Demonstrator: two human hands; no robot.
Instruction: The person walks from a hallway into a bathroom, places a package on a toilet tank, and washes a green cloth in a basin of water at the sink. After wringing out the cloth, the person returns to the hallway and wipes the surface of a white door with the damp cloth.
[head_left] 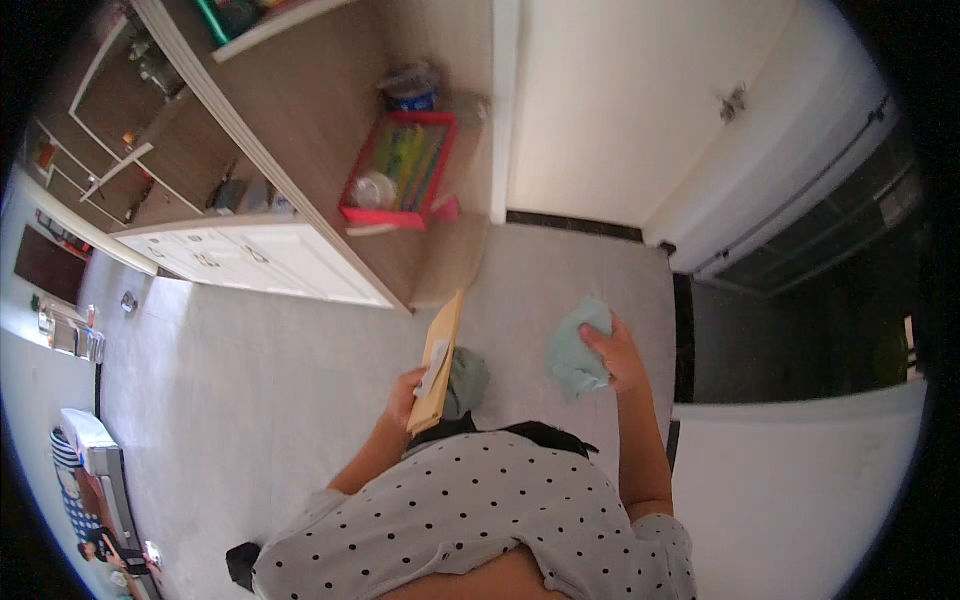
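My left hand [402, 399] is closed round a flat yellow, board-like thing [448, 330], held on edge in front of my body; I cannot make out its exact kind. A small white piece [433, 368] lies against its face by my fingers. Just behind it shows grey-green fabric [468, 382], partly hidden; whether it is clothing or a separate cloth I cannot tell. Out to the right, my right hand [619, 358] grips a pale blue-green cloth [577, 350], which hangs loosely from the fingers above the grey floor [520, 265].
Ahead to the left, an open wooden shelf holds a red-rimmed tray [449, 150] and a blue container [413, 97]. White cabinet doors [270, 262] run further left. A white door [590, 120] stands ahead. Right of me is a dark doorway [790, 340] beside a white surface [790, 480].
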